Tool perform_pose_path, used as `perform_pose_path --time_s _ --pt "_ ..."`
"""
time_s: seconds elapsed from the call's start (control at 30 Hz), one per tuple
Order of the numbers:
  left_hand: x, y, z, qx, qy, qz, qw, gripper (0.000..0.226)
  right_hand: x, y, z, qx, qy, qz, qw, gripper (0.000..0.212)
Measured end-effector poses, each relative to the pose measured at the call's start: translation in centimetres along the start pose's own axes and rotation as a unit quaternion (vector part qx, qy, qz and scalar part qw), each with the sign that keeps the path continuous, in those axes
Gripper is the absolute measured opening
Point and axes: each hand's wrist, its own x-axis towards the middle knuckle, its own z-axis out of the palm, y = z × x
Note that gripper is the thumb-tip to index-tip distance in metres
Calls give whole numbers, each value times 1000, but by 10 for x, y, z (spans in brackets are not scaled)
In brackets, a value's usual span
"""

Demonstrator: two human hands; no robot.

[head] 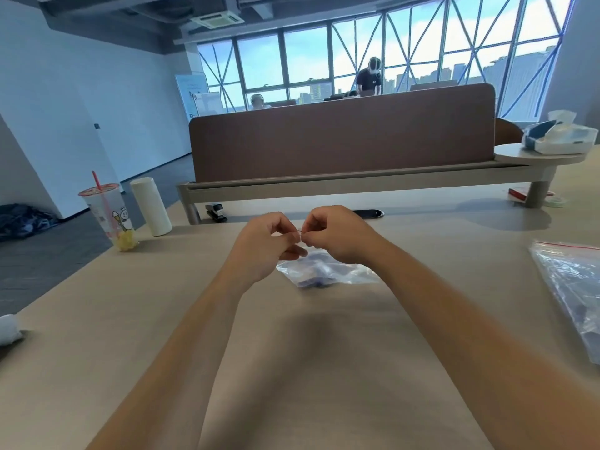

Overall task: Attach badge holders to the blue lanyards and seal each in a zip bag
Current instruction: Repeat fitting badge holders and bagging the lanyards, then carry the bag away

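The clear zip bag (328,274) is caught by its top edge between my left hand (269,241) and my right hand (334,235), which pinch it close together, fingertip to fingertip. From there its glossy, crumpled body slopes down toward me, showing just beneath both hands and between my wrists. Bunched in its lower part I see the blue lanyard (316,281); it is too blurred for me to make out a badge holder on it. Well off to the right of my right hand lies a pile of zip bags (571,287), flat, with a red strip along the far edge and something blue inside.
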Motion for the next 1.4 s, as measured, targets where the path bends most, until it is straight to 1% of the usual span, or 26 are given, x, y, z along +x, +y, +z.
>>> perform_pose_path --time_s 0.13,0.23,0.3,0.4,0.47,0.6,0.77,0.9,1.03,1.13,1.2,1.27,1.33,1.4 --pt "0 -1 -7 -24 1 -30 999 8 -3 5 -8 -23 -21 11 999 11" --pt "-1 -3 -11 -24 0 -34 999 10 -6 7 -15 -34 -36 15 999 14" --pt "-1 -6 -12 -4 0 -26 1000 9 -6 6 -18 -52 -37 7 998 12" --pt "3 -7 -9 87 4 0 996 6 -3 2 -14 -75 -32 -4 997 8" --pt "5 -4 -6 115 10 11 993 4 -1 -2 -10 -87 -33 -11 996 8" --pt "6 -4 -4 142 18 16 990 4 0 -4 -8 -117 -40 -19 992 8" --pt "6 -13 -12 134 31 10 990 7 -2 10 -20 -142 -43 5 989 6" --pt "5 -17 -18 144 36 4 989 10 -5 16 -31 -160 -54 10 986 10" --pt "2 -11 -21 166 68 37 983 7 -6 14 -36 -165 -35 6 986 13" --pt "0 -3 -17 195 82 53 976 16 -4 10 -33 -176 -26 -5 984 11" --pt "0 3 -10 229 70 81 967 23 -2 5 -28 -185 -28 -14 982 11" --pt "0 9 -3 256 46 101 960 18 0 1 -22 -190 -28 -23 981 11" --pt "0 13 3 272 27 92 957 12 1 -1 -18 -198 -25 -30 979 11" --pt "0 14 5 284 24 77 955 15 1 -1 -18 -198 -26 -29 979 9"
